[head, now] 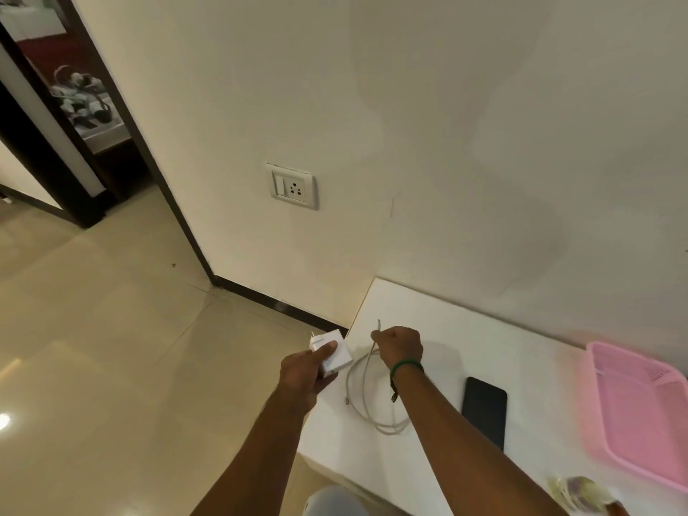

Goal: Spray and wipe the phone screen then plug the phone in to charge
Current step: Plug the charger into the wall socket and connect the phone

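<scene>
I count two hands in my view, held apart with a gap between them. My left hand [303,370] is wrapped around one white charger brick [332,352], thumb laid across its top face, and the brick's two metal prongs stick out at its far corner, out past the left edge of the table over the floor. My right hand [399,346] is closed into a fist on one end of a single white cable [366,396]; a short stub of that cable pokes up beyond the knuckles, and the rest hangs down into one loose loop lying on the white table [465,329]. One connector end of the cable rests on the tabletop at the left side of the loop, not joined to anything I can see. On that wrist I see one green band [405,366]. There is one phone [485,417], black, lying flat with its dark face up on the table, just to the right of my right forearm and apart from the cable. One pink plastic basket [633,415] sits further right, near the table's edge. On the wall above, I count one socket plate [293,186] with a single switch beside its pin holes, nothing plugged into it.
</scene>
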